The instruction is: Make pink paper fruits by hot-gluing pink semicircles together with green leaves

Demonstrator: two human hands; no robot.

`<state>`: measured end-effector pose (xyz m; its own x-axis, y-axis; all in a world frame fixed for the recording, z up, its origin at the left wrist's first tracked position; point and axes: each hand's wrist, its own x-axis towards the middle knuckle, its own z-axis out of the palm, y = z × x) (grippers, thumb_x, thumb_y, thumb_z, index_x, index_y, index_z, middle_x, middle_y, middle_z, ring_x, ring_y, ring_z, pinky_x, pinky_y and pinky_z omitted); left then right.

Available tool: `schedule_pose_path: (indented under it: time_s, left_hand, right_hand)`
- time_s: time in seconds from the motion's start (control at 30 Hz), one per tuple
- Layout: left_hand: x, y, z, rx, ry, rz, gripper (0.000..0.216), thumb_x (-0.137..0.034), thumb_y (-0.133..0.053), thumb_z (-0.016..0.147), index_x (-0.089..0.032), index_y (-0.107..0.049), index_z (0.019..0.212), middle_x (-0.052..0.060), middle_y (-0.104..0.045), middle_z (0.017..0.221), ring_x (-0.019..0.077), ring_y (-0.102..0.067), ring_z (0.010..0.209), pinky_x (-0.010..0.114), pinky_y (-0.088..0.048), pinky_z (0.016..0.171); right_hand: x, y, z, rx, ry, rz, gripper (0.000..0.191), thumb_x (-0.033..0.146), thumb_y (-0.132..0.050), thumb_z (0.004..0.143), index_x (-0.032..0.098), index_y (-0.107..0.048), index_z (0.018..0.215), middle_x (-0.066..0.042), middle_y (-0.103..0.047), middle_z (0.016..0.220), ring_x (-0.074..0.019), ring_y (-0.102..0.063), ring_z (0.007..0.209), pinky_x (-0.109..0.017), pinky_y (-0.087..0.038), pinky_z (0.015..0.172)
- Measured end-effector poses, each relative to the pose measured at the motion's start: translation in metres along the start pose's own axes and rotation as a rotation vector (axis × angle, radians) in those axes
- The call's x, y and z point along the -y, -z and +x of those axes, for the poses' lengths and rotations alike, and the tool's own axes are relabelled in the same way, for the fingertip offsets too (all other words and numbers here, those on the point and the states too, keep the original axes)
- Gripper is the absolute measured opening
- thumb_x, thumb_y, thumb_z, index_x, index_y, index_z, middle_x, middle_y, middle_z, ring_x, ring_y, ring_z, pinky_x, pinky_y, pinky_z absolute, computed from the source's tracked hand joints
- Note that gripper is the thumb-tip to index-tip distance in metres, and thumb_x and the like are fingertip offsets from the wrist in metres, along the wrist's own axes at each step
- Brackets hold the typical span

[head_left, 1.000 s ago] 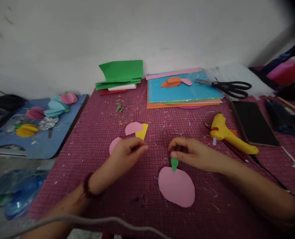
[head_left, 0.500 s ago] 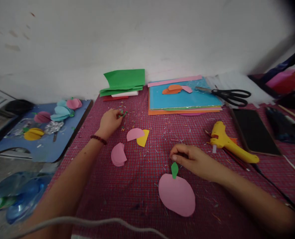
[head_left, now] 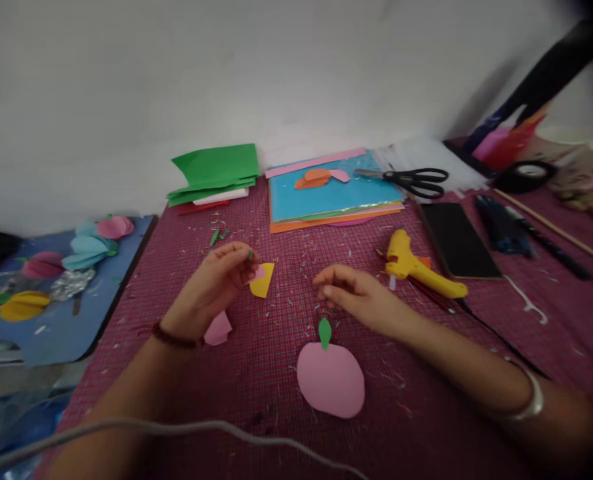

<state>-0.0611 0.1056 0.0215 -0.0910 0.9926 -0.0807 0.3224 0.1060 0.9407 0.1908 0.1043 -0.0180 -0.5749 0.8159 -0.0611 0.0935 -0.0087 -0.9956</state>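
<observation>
A pink paper oval (head_left: 330, 379) with a small green leaf (head_left: 325, 331) at its top lies on the red checked cloth (head_left: 256, 373). My right hand (head_left: 352, 297) hovers just above the leaf, fingers curled together with nothing visible in them. My left hand (head_left: 216, 280) is raised over the cloth, pinching a tiny green paper scrap (head_left: 250, 255) between its fingertips. Beside that hand lie a yellow paper piece (head_left: 263, 281) and folded pink pieces (head_left: 218, 329).
A yellow glue gun (head_left: 416, 266), a black phone (head_left: 456, 240) and scissors (head_left: 411, 178) lie to the right. Coloured paper sheets (head_left: 331, 193) and folded green paper (head_left: 216, 170) sit at the back. Paper fruits rest on a blue board (head_left: 51, 287) at left. A grey cable (head_left: 176, 430) crosses the front.
My left hand went out to the green scraps near the back, then came back toward the middle holding a small green piece. My right hand lifted slightly off the leaf. The view shifted.
</observation>
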Motion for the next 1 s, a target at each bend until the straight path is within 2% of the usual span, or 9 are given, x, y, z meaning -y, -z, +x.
schedule_pose_path:
  time_s: [0.03,0.1,0.17,0.27,0.37,0.47,0.73,0.87,1.0]
  left_hand:
    - [-0.004,-0.012,-0.012,0.066,0.019,-0.082,0.022,-0.039,-0.055,0.075,-0.018,-0.054,0.07,0.003,-0.062,0.073,0.0119,-0.056,0.062,0.025,-0.048,0.058]
    - [-0.01,-0.036,-0.033,0.213,0.146,-0.422,0.017,-0.031,-0.067,0.072,-0.017,-0.058,0.071,0.001,-0.062,0.071,0.0097,-0.056,0.06,0.022,-0.045,0.056]
    - [-0.012,-0.056,-0.047,0.263,0.174,-0.549,0.013,-0.025,-0.07,0.071,-0.016,-0.062,0.07,0.0,-0.063,0.069,0.008,-0.056,0.059,0.019,-0.045,0.056]
    - [-0.01,-0.079,-0.059,0.18,0.107,-0.534,0.011,-0.023,-0.071,0.071,-0.016,-0.063,0.067,-0.002,-0.062,0.063,0.0078,-0.055,0.058,0.019,-0.044,0.057]
    - [-0.006,-0.093,-0.068,0.067,0.017,-0.432,0.012,-0.023,-0.069,0.073,-0.016,-0.062,0.066,-0.003,-0.06,0.061,0.0083,-0.054,0.058,0.02,-0.044,0.057]
    - [-0.005,-0.1,-0.076,0.066,-0.008,-0.379,0.011,-0.023,-0.066,0.076,-0.016,-0.062,0.069,-0.003,-0.062,0.063,0.0091,-0.055,0.059,0.022,-0.045,0.058]
    - [-0.012,-0.104,-0.08,0.089,0.12,-0.601,0.01,-0.023,-0.068,0.073,-0.018,-0.06,0.076,-0.003,-0.061,0.065,0.0095,-0.058,0.058,0.022,-0.047,0.054]
    - [-0.008,-0.101,-0.08,0.147,0.024,-0.522,0.013,-0.03,-0.063,0.08,-0.018,-0.06,0.084,-0.001,-0.061,0.074,0.0109,-0.059,0.064,0.025,-0.049,0.058]
    - [-0.007,-0.097,-0.081,0.207,-0.096,-0.301,0.024,-0.019,-0.075,0.067,-0.019,-0.056,0.08,-0.004,-0.057,0.073,0.0083,-0.055,0.065,0.02,-0.045,0.058]
  right_hand:
    - [0.003,-0.002,-0.001,-0.017,0.014,0.052,0.012,0.023,-0.052,0.084,0.019,-0.053,0.095,0.0,-0.055,0.08,-0.0125,-0.051,0.068,-0.028,-0.044,0.064]
    - [0.009,-0.006,-0.005,-0.019,0.045,0.111,0.013,0.022,-0.054,0.083,0.019,-0.052,0.096,0.001,-0.054,0.08,-0.0122,-0.051,0.068,-0.028,-0.045,0.063]
    - [0.015,-0.01,-0.01,0.016,0.066,0.138,0.013,0.022,-0.055,0.081,0.018,-0.052,0.094,0.001,-0.055,0.08,-0.0121,-0.053,0.069,-0.028,-0.045,0.064]
    - [0.02,-0.016,-0.021,0.026,0.061,0.114,0.016,0.021,-0.06,0.078,0.018,-0.051,0.09,0.001,-0.058,0.079,-0.012,-0.055,0.071,-0.027,-0.045,0.064]
    - [0.02,-0.019,-0.03,-0.069,0.043,-0.009,0.017,0.019,-0.065,0.073,0.019,-0.053,0.085,0.004,-0.056,0.072,-0.0105,-0.053,0.063,-0.024,-0.042,0.056]
    - [0.017,-0.02,-0.034,-0.142,0.071,-0.019,0.008,0.016,-0.06,0.076,0.019,-0.052,0.077,0.005,-0.055,0.066,-0.0095,-0.051,0.058,-0.023,-0.039,0.052]
    - [0.015,-0.019,-0.035,-0.157,0.076,0.032,0.005,0.016,-0.057,0.076,0.018,-0.054,0.073,0.003,-0.058,0.067,-0.0109,-0.054,0.061,-0.025,-0.042,0.057]
    - [0.014,-0.018,-0.034,-0.166,0.054,0.018,0.006,0.013,-0.055,0.075,0.018,-0.054,0.072,0.005,-0.054,0.064,-0.0096,-0.049,0.059,-0.023,-0.038,0.054]
    - [0.014,-0.017,-0.037,-0.075,0.03,0.019,0.006,0.014,-0.056,0.075,0.018,-0.054,0.071,0.005,-0.051,0.062,-0.0091,-0.046,0.058,-0.023,-0.036,0.053]
